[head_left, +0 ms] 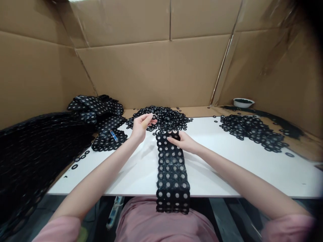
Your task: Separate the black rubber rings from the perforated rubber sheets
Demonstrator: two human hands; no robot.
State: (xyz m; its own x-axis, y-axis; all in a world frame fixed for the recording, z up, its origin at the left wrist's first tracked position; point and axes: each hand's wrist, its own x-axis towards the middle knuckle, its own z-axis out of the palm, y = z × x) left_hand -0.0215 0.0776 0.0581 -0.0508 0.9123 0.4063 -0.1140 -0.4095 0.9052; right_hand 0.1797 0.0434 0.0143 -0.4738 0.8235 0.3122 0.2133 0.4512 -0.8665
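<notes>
- left hand (142,125) was up by the loose pile (171,117), arm stretched forward, pinching one black ring (154,117)
- right hand (188,142) had the ring strip (172,168) gripped near its far end, thumb on top
- strip hung over the white table's (209,179) front edge

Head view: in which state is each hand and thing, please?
Left hand, pinching a small ring
Right hand, holding the strip
Strip, reaching past the table
Middle ring pile, loose, heaped
Right ring pile, loose, spread
White bowl, upright, holding dark contents
Perforated bundle, crumpled
</notes>
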